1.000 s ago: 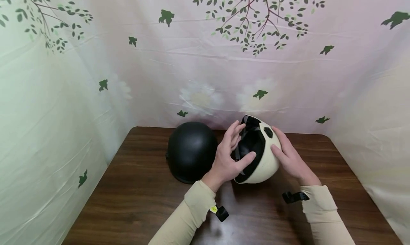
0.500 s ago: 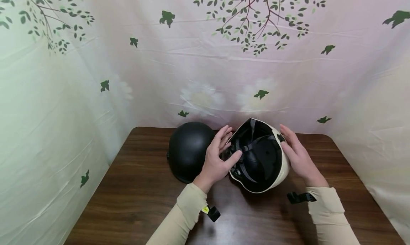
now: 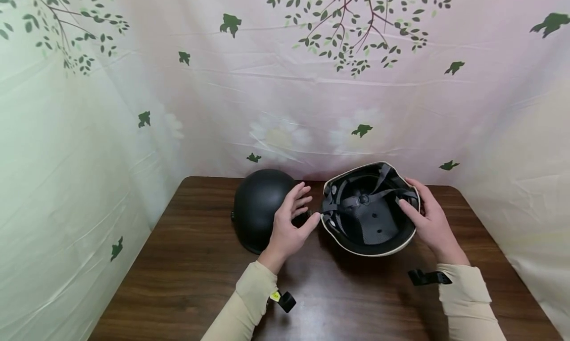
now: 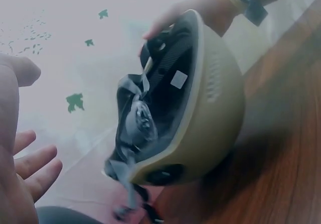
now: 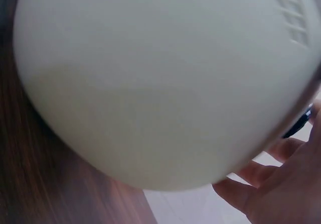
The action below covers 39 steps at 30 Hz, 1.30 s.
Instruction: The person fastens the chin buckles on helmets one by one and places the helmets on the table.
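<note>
A cream helmet [image 3: 376,227] lies upturned, its dark padded inside and grey straps facing up. My right hand [image 3: 431,224] grips its right rim, thumb inside and fingers around the outer shell. In the right wrist view the smooth shell [image 5: 160,93] fills most of the picture, with the right hand [image 5: 286,184] at its edge. Spread fingers and a raised thumb show on my left hand [image 3: 286,227], which holds nothing beside the left rim. The left wrist view shows straps dangling from the tilted helmet [image 4: 215,113]. Behind the left hand sits a black helmet [image 3: 262,207], dome up.
The brown wooden table [image 3: 178,281] carries both helmets near its back edge. A pale cloth [image 3: 200,108] printed with leaves and birds hangs behind it and along both sides. Each wrist wears a small black camera on a band [image 3: 429,277].
The cream helmet has turned over from its side, so its inside now faces up. My left hand has moved left off it, while the right has shifted right and taken hold of the rim.
</note>
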Tool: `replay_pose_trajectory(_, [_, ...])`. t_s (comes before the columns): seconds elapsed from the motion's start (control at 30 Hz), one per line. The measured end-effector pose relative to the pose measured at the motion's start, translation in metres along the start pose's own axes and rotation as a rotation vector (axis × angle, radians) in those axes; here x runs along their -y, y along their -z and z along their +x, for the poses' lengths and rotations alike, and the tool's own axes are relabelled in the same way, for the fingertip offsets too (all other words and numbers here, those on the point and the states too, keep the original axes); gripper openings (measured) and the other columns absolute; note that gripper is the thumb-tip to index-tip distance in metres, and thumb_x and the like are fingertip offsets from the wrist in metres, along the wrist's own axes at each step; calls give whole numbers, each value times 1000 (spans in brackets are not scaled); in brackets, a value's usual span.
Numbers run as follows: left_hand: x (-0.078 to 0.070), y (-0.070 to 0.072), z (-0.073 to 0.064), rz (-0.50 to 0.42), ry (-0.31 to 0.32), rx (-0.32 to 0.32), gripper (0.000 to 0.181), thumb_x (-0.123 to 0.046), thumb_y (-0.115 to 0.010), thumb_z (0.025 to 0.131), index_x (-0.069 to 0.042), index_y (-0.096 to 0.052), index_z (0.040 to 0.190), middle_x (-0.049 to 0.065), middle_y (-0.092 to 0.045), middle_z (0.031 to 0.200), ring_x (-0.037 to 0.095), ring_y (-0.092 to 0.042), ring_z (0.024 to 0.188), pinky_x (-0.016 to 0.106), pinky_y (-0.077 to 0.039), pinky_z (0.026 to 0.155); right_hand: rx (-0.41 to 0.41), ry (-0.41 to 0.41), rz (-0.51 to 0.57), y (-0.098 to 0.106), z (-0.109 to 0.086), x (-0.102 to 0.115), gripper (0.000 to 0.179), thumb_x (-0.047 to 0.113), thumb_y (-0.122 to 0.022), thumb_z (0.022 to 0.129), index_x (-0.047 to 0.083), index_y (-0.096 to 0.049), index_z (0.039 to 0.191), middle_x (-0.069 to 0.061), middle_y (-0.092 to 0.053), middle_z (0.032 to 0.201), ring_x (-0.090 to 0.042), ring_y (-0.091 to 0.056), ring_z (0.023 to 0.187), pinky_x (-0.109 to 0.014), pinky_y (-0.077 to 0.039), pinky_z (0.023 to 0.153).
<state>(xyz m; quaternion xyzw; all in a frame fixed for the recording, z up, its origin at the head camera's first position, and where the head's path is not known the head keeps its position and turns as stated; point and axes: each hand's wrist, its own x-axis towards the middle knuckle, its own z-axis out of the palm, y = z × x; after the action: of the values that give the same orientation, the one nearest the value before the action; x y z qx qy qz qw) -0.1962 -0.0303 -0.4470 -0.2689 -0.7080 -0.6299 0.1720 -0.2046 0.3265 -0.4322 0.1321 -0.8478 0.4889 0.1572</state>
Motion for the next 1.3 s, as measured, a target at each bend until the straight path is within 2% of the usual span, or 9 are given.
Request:
replay_pose_trajectory(0.1, [2,6,-3,18,10,-1,72,-13,-74,98,-21,-39,161,4,-55,154,28,-61,134,48,-53,106,11,-79,-60,3,-2,-4,70,21,-67,104,20,-33,165,-23,-43,155,2,-55,111,-7,-50,79])
replay_pose_trajectory(0.37, [8,15,-9,44,23,-12,65,-12,-74,98,-18,-45,156,6,-59,150,32,-65,128,52,-55,103,17,-158,-102,3,-4,-20,74,25,-70,103,12,-32,164,-31,-43,157,-35,-47,132,-2,-36,85])
replay_pose_trajectory(0.53, [11,11,-13,48,45,6,62,-15,-74,99,-20,-47,155,3,-60,148,32,-66,126,49,-57,101,28,-203,-105,-3,-4,-24,75,29,-70,103,13,-31,164,-32,-42,157,-46,-45,135,-9,-40,85])
replay_pose_trajectory(0.6, [12,10,-13,46,55,12,61,-15,-74,99,-21,-47,154,1,-60,148,32,-66,126,49,-56,101,49,-222,-105,-5,-4,-24,76,32,-69,103,14,-29,165,-32,-39,158,-49,-44,135,-20,-49,92])
replay_pose_trajectory(0.67, [12,8,-14,47,68,22,61,-17,-74,99,-23,-48,154,-1,-60,147,31,-65,126,49,-56,101,63,-237,-97,-7,-4,-23,77,33,-68,103,14,-27,166,-33,-37,158,-51,-43,136,-42,-55,99])
replay_pose_trajectory(0.8, [13,3,-15,41,104,46,59,-19,-74,99,-25,-49,153,0,-62,144,30,-65,124,47,-57,101,68,-248,-63,-10,-4,-21,78,35,-68,104,14,-25,166,-34,-33,160,-53,-38,138,-77,-40,103])
replay_pose_trajectory(1.0, [17,-4,-20,29,144,62,58,-17,-75,98,-22,-51,151,13,-64,139,25,-66,120,44,-58,98,75,-243,-63,-14,-2,-22,79,34,-68,103,14,-25,166,-33,-34,160,-51,-40,139,-76,-39,105])
replay_pose_trajectory(1.2, [16,-7,-19,24,155,64,58,-19,-74,99,-15,-50,152,15,-64,140,25,-65,120,44,-58,98,80,-247,-61,-16,-1,-23,79,34,-68,103,16,-24,167,-31,-35,160,-49,-41,139,-74,-40,105])
replay_pose_trajectory(1.3, [16,-8,-17,25,163,72,59,-20,-74,99,-15,-49,152,14,-63,139,25,-65,120,43,-58,98,79,-237,-65,-13,-1,-24,79,33,-68,104,17,-24,167,-30,-35,161,-48,-41,139,-64,-45,106])
